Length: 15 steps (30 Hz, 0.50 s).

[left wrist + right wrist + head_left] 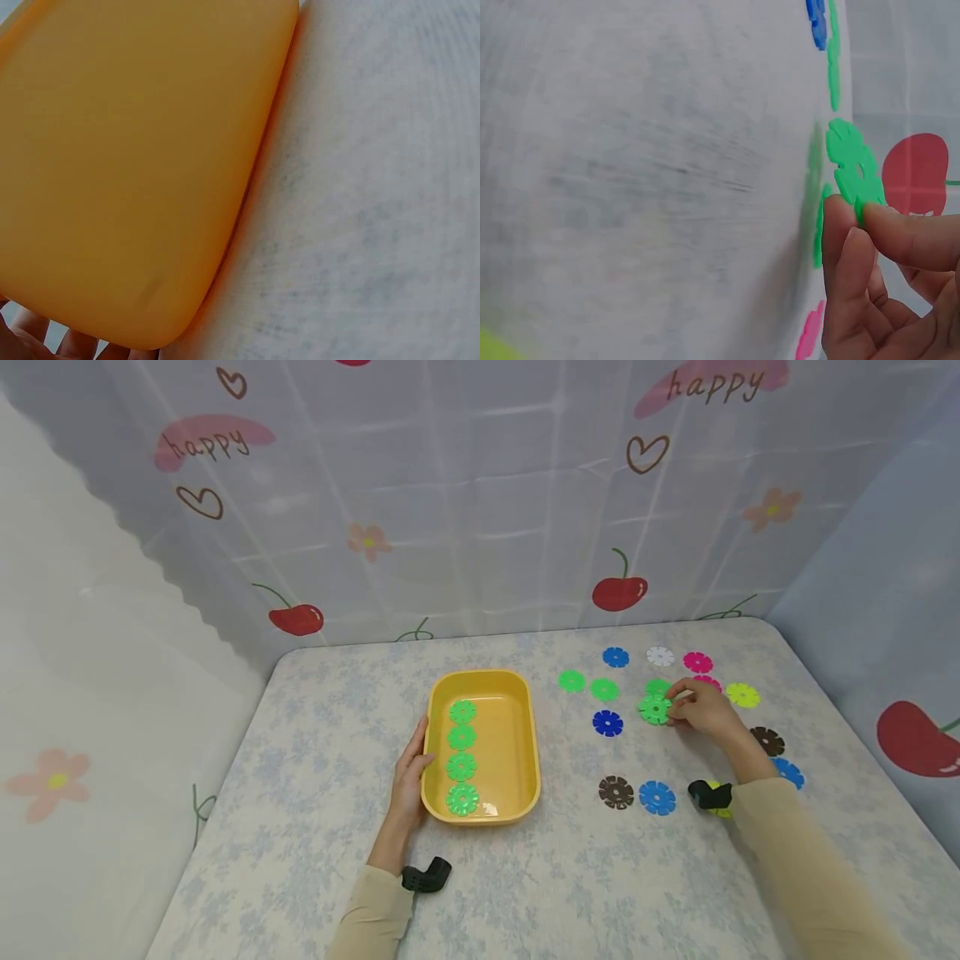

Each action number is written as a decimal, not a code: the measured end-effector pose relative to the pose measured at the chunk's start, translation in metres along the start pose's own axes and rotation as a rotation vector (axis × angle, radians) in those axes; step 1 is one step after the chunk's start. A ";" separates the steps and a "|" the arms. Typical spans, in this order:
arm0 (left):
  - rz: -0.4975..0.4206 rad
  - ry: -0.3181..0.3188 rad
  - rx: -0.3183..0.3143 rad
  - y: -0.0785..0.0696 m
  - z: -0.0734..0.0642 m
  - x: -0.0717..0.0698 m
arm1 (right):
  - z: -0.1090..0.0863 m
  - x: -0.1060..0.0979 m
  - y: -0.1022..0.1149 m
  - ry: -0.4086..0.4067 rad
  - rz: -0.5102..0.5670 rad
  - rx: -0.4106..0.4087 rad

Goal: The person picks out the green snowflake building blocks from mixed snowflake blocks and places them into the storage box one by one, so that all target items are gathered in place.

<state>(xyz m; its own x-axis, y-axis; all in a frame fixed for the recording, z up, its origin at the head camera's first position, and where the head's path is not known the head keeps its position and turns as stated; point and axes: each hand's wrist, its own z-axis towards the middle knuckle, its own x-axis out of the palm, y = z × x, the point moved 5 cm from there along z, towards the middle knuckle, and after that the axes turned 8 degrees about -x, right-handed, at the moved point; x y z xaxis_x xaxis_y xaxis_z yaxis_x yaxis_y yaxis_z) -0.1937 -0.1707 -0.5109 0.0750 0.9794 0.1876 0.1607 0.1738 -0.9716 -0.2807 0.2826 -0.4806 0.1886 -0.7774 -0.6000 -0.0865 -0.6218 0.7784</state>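
My right hand (703,708) pinches a green notched disc (655,710) by its edge, between thumb and fingers. The right wrist view shows this green disc (853,165) raised above the table. Behind it, another green disc (659,687) lies flat, partly hidden. At the left wall of a yellow tray (510,747), my left hand (408,778) grips the side, thumb at the rim and fingers along the outside. Inside the tray several green discs (461,767) form a column along its left side. The left wrist view has the tray's outer wall (142,172) filling its left part.
Right of the tray lie two green discs (588,685), a dark blue disc (607,723), a brown disc (616,792) and a blue disc (657,797). Pink (697,662), white (660,656) and yellow (742,695) discs lie farther back. A printed curtain (480,510) borders the table.
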 end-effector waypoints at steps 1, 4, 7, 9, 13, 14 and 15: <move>-0.002 -0.001 -0.002 0.000 0.000 0.000 | 0.001 -0.001 0.001 0.001 0.000 0.001; -0.012 0.003 -0.002 0.000 0.000 0.000 | 0.002 -0.001 0.008 0.005 -0.014 -0.010; -0.017 0.002 -0.001 0.000 0.000 0.000 | 0.002 0.003 0.022 0.025 -0.007 -0.030; -0.014 -0.001 -0.001 0.000 0.000 0.000 | 0.003 0.009 0.034 0.050 0.006 -0.058; -0.021 0.003 -0.005 0.001 0.000 0.000 | 0.002 0.025 0.061 0.113 0.049 -0.144; -0.024 0.002 -0.005 0.001 0.000 0.000 | 0.001 0.029 0.068 0.130 0.061 -0.174; -0.029 0.005 -0.005 0.001 0.000 0.000 | 0.001 0.034 0.075 0.148 0.075 -0.202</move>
<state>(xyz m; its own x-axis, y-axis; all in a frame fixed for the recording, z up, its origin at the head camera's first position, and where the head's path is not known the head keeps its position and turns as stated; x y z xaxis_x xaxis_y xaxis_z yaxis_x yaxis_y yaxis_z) -0.1934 -0.1705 -0.5115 0.0746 0.9734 0.2167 0.1675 0.2019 -0.9650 -0.2817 0.2097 -0.4426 0.3315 -0.7891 -0.5172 0.0889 -0.5196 0.8497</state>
